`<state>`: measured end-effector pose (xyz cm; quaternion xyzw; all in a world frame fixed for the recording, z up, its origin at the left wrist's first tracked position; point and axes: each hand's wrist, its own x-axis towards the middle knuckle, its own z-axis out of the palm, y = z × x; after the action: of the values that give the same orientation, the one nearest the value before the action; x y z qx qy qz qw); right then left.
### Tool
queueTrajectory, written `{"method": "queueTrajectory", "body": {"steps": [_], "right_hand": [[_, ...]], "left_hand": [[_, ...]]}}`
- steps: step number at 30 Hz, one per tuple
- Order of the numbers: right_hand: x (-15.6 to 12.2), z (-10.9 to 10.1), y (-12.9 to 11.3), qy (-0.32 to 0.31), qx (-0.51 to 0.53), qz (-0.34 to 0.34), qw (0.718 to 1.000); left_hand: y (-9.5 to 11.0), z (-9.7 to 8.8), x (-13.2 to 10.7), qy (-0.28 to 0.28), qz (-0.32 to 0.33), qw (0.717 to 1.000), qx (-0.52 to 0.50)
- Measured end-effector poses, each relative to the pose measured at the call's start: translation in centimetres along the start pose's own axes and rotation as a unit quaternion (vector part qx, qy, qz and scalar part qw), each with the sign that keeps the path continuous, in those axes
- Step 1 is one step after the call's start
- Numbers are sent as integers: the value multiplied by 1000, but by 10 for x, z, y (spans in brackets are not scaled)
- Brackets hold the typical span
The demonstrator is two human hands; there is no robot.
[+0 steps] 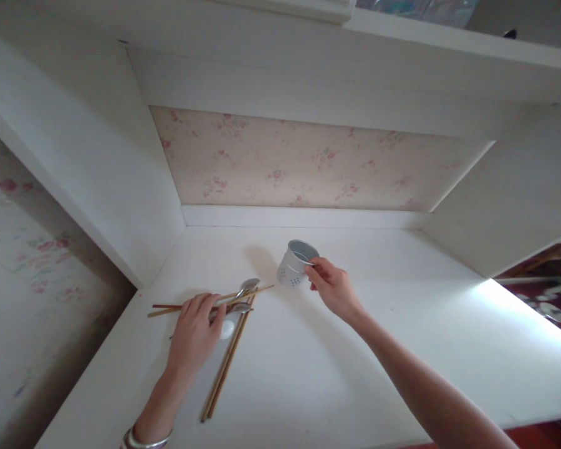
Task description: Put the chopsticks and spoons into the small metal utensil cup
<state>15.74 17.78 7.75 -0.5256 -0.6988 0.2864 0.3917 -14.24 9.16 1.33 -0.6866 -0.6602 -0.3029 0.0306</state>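
Note:
A light grey utensil cup (287,265) with small holes in its side stands, slightly tilted in view, on the white surface. My right hand (330,284) pinches its rim on the right, thumb outside. My left hand (196,327) is bent over a loose pile of cutlery, fingers and thumb closing around the handle of a metal spoon (240,308). Another metal spoon (249,284) lies just beyond. A rounded white piece (227,329) shows beside my left thumb; the rest of it is hidden. Wooden chopsticks (229,365) lie near my left hand, others pass beneath its fingers.
The white shelf surface (336,380) is bounded by a left side panel (88,143) and a right side panel (509,199). An overhead shelf (308,68) runs above. Floral wallpaper (280,162) covers the back. Reddish clutter is visible past the right edge.

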Motion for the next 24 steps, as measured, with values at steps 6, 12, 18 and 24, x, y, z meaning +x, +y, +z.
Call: {"method": "queueTrajectory", "body": {"steps": [6,12,18,24], "right_hand": [[-41,-12,11,-7,-12,2,1000],[-58,-8,23,-34,-27,-15,999],[-64,-4,34,-26,-25,-69,997],[-66,-5,46,-37,31,-88,995]], "left_hand": [[-23,-15,5,8,-128,988,-85],[-34,-24,-1,-22,-164,983,-76],[-35,-39,-3,-69,-103,992,-38],[-23,-51,12,-172,-14,985,1]]}}
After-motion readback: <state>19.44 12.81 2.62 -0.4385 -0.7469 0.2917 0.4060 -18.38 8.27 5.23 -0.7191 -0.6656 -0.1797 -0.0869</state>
